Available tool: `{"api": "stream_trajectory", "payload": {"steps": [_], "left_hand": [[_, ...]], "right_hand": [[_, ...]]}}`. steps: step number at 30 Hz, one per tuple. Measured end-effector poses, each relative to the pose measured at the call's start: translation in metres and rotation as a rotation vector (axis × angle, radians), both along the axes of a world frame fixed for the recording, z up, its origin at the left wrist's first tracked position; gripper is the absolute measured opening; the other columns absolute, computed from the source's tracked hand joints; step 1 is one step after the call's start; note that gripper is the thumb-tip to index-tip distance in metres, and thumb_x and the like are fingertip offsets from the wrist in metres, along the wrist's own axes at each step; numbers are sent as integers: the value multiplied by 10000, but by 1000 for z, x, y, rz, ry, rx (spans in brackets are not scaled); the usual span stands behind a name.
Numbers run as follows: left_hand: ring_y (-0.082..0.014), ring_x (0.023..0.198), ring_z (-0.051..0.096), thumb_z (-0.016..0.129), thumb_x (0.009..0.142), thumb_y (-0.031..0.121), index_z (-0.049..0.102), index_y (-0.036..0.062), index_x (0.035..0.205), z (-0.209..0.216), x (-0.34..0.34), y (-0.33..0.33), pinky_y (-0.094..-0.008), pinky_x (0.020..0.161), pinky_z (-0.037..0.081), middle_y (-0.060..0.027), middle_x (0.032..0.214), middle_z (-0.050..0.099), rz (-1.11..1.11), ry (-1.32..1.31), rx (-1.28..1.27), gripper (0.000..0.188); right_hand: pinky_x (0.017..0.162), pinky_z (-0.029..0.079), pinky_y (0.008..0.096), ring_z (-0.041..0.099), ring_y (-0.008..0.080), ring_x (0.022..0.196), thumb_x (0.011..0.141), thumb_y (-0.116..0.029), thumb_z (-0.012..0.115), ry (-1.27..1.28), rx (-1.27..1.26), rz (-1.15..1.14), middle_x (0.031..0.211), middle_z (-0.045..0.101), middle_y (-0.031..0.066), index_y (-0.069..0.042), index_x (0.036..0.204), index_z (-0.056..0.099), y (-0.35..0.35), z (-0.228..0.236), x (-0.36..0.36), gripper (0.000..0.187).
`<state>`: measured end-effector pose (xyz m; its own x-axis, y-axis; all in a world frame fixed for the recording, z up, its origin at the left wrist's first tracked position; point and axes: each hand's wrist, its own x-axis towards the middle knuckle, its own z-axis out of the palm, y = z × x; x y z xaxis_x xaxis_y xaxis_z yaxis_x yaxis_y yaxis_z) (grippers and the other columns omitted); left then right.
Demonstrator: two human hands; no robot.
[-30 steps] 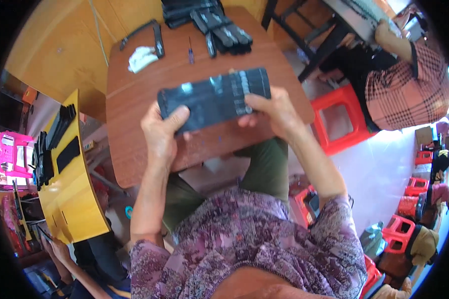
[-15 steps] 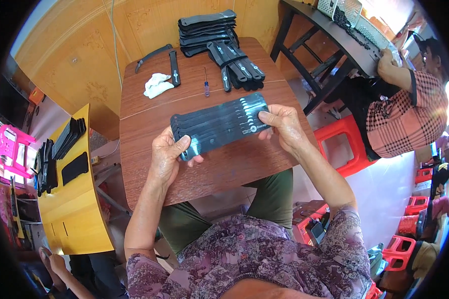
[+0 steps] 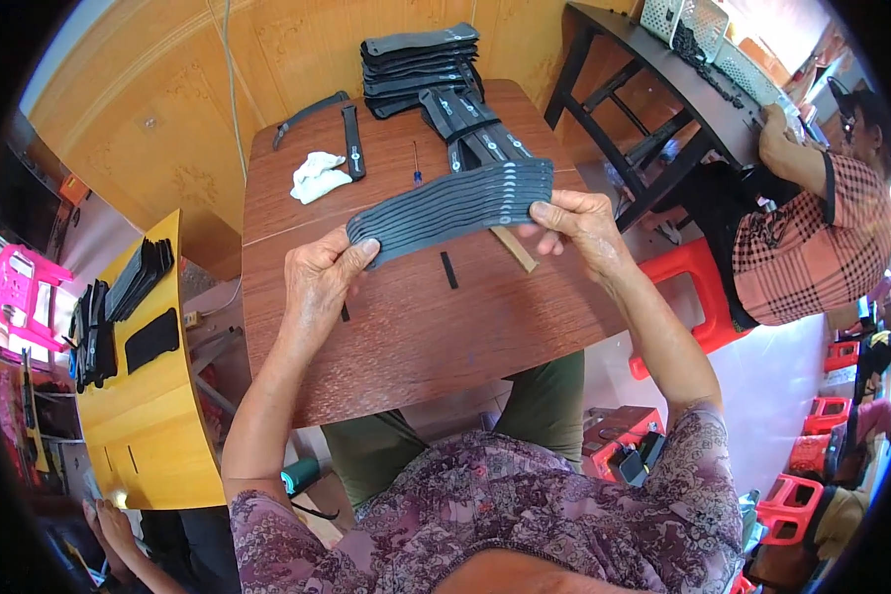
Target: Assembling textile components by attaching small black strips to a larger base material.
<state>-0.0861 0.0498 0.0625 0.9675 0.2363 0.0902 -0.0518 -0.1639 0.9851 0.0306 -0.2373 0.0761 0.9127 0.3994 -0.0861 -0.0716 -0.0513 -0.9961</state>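
Observation:
Above the brown table (image 3: pixel 416 351), both hands hold a stack of dark grey straps (image 3: pixel 445 206), fanned so their long edges show as steps. My left hand (image 3: pixel 322 272) pinches its left end, thumb on top and fingers underneath. At the other end my right hand (image 3: pixel 579 230) grips the corner between thumb and fingers. Below the straps lie a short black strip (image 3: pixel 449 269) and a narrow light-brown bar (image 3: pixel 515 249), partly covered. A small dark piece (image 3: pixel 345 313) lies beside my left wrist.
Farther back are a white cloth (image 3: pixel 319 178), a loose strap (image 3: pixel 352 144), a curved strap (image 3: pixel 312 115), a screwdriver (image 3: pixel 417 168), a banded bundle (image 3: pixel 465 119) and a tall strap pile (image 3: pixel 421 74). A yellow table (image 3: pixel 153 426) stands left; a person sits right on a red stool (image 3: pixel 703 297).
Both hands have lifted the straps slightly and tilted them, so more stepped edges show. The black strip and light-brown bar have come into sight beneath. The view has shifted a little.

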Motion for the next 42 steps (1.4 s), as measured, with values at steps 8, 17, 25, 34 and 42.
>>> {"api": "stream_trajectory", "payload": {"steps": [8, 17, 25, 34, 42], "left_hand": [[-106, 535, 597, 637, 869, 96, 659, -51, 1030, 3, 11, 10, -214, 470, 487, -124, 696, 664, -60, 55, -202, 220], [-253, 823, 655, 618, 871, 149, 606, -64, 1144, 14, 67, 32, -300, 572, 510, -172, 1089, 630, -191, 41, -544, 346], [-129, 515, 569, 675, 781, 8, 600, 9, 1210, 42, 201, 62, -228, 440, 431, -47, 782, 600, -48, -34, -77, 435], [-134, 588, 607, 634, 803, 16, 633, 21, 1167, 45, 352, 114, -228, 472, 416, -92, 753, 669, 112, -136, 212, 364], [-157, 596, 654, 637, 780, 55, 671, 7, 1086, 20, 394, 123, -259, 503, 453, -104, 773, 685, 272, -62, 435, 312]], "right_hand": [[494, 461, 192, 599, 95, 557, 870, -96, 623, 71, 7, 94, 771, 681, 124, 55, 1021, 659, -3, -4, 15, 217], [665, 507, 255, 648, 194, 794, 930, -224, 511, 329, 479, 271, 1018, 652, 206, 45, 1201, 557, 2, -3, 70, 385], [566, 444, 218, 550, 103, 743, 823, -20, 617, -164, 38, 2, 964, 624, 38, -43, 1151, 632, 50, 41, 194, 329], [644, 524, 353, 649, 246, 694, 697, 13, 600, -591, 9, -206, 770, 689, 136, 8, 837, 712, 128, 38, 347, 179], [756, 512, 360, 676, 299, 846, 712, -45, 584, -872, -311, -513, 862, 699, 198, -2, 862, 725, 159, -13, 426, 211]]}}
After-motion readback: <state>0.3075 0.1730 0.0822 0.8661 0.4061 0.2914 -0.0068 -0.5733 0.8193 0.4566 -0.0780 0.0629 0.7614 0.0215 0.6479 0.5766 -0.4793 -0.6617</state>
